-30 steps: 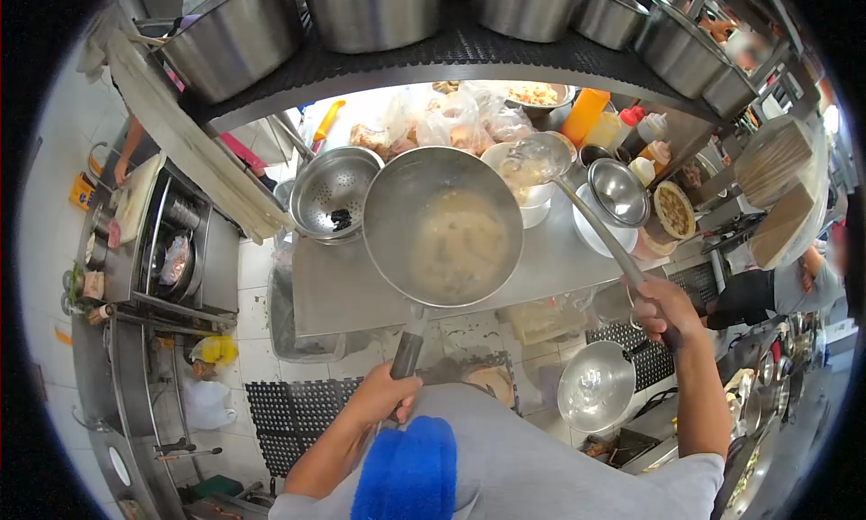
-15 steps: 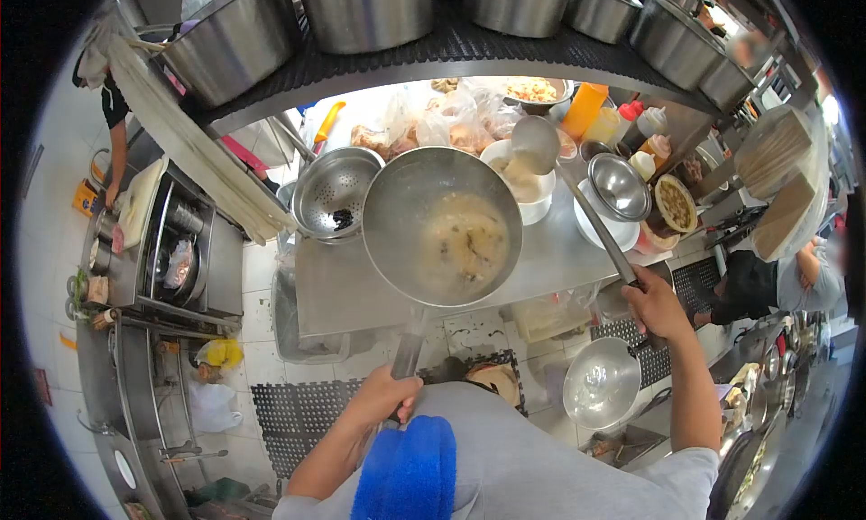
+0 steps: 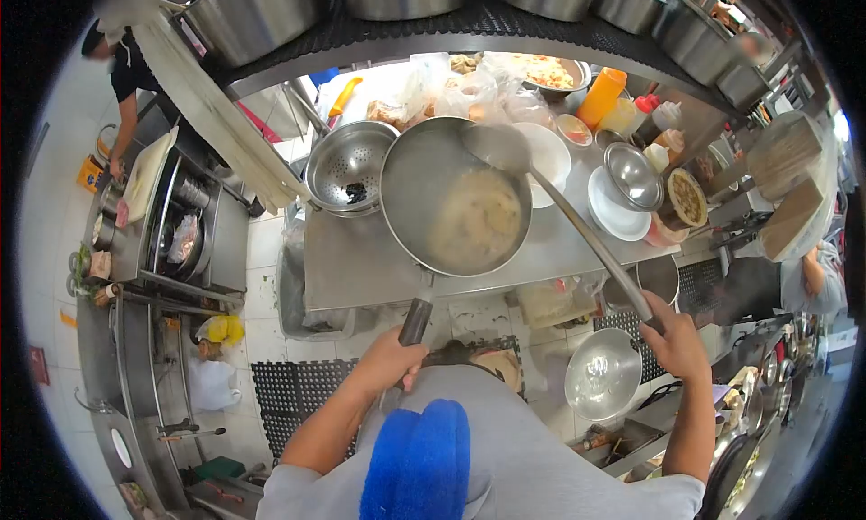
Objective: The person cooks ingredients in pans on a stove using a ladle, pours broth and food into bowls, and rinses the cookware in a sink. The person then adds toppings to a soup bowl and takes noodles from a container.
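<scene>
My left hand [image 3: 390, 361] is closed round the dark handle of a deep steel pan [image 3: 410, 182]. Cloudy, steaming liquid with bits in it lies in the pan, which is over the metal table. My right hand [image 3: 675, 344] grips the long handle of a metal ladle [image 3: 591, 236]; the ladle's bowl is at the pan's upper right rim, blurred. Just right of the pan stands a white bowl [image 3: 547, 150], partly behind the ladle. On the pan's left is a perforated colander [image 3: 338, 164] holding some small black pieces.
Steel pots [image 3: 257, 24] line the shelf above. Squeeze bottles [image 3: 602, 99], a metal bowl [image 3: 633, 175] and a white plate [image 3: 618, 209] stand right on the table [image 3: 352, 272]. Another wok [image 3: 603, 374] is at lower right. People are at far left [image 3: 131, 78] and right [image 3: 816, 281].
The ladle's bowl has moved left from the white bowl to the pan's rim. Pan and left hand appear slightly further right. At far left, more of the person shows.
</scene>
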Demonstrator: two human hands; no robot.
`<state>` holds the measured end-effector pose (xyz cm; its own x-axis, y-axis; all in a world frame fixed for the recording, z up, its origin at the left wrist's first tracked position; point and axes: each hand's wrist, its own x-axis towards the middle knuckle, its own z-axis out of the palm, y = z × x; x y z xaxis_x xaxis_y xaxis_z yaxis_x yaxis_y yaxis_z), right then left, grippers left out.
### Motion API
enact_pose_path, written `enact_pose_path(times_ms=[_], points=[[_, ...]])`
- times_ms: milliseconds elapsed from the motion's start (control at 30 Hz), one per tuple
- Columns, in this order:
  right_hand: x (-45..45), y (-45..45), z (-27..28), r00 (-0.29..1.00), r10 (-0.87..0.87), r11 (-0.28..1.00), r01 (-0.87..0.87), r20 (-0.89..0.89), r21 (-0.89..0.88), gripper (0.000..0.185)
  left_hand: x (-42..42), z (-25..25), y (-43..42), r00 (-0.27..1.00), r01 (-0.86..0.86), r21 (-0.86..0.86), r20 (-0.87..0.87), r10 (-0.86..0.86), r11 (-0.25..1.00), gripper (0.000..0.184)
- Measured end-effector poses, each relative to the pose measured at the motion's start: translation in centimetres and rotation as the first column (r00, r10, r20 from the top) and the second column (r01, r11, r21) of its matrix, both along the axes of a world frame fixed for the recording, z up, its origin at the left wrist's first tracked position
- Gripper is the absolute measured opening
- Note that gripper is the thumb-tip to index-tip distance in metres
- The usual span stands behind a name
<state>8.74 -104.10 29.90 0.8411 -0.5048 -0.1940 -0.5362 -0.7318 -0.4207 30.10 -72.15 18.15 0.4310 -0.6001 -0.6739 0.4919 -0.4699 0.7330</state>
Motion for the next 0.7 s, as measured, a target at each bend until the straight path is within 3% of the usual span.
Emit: enact_pose_path(times_ms=[67, 200, 300, 367, 400, 467, 533, 633, 667, 700], points=[[0.1, -0.4, -1.5, 0.984, 0.149, 0.979, -0.133, 0.099, -0.157, 0.046, 0.1, -0.1, 0.1, 1.000, 0.012, -0.005, 0.029, -0.012, 1.000, 0.013], [0.1, 0.2, -1.4, 0.999, 0.030, 0.999, -0.029, 0.013, -0.017, 0.048, 0.3, -0.5, 0.5, 0.999, 0.022, -0.014, 0.048, -0.022, 1.000, 0.013], [-1.0, 0.5, -2.0, 0.984, 0.173, 0.984, -0.170, 0.053, -0.047, 0.048, 0.5, -1.3, 0.7, 0.999, 0.027, -0.041, 0.037, -0.025, 0.999, 0.013], [-1.1, 2.1, -1.0, 0.984, -0.047, 0.977, 0.082, -0.173, 0.199, 0.046, 0.5, -1.8, 0.8, 0.999, 0.025, -0.057, 0.025, -0.024, 0.998, 0.013], [-1.4, 2.6, -0.9, 0.984, -0.037, 0.978, 0.072, -0.176, 0.196, 0.046, 0.6, -1.9, 0.8, 1.000, 0.022, -0.085, 0.008, -0.022, 0.996, 0.014], [-2.3, 3.7, -1.2, 0.926, -0.245, 0.814, 0.357, -0.287, 0.458, 0.043, 0.6, -1.9, 0.9, 1.000, 0.007, -0.110, -0.013, -0.008, 0.994, 0.014], [-2.9, 4.4, -1.5, 0.929, -0.227, 0.779, 0.354, -0.292, 0.518, 0.043, 0.5, -1.8, 0.8, 1.000, -0.004, -0.129, 0.002, 0.005, 0.992, 0.015], [-3.9, 5.5, -2.1, 0.888, -0.348, 0.469, 0.442, -0.300, 0.765, 0.043, 0.4, -2.0, 0.9, 1.000, -0.013, -0.125, 0.017, 0.016, 0.992, 0.016], [-3.8, 5.8, -2.0, 0.889, -0.344, 0.470, 0.442, -0.303, 0.764, 0.043, 0.5, -2.1, 0.9, 1.000, -0.018, -0.124, 0.015, 0.020, 0.992, 0.016], [-3.7, 6.2, -1.6, 0.882, -0.344, 0.325, 0.434, -0.323, 0.840, 0.042, 0.5, -2.2, 1.0, 1.000, 0.000, -0.122, 0.018, 0.003, 0.993, 0.017]])
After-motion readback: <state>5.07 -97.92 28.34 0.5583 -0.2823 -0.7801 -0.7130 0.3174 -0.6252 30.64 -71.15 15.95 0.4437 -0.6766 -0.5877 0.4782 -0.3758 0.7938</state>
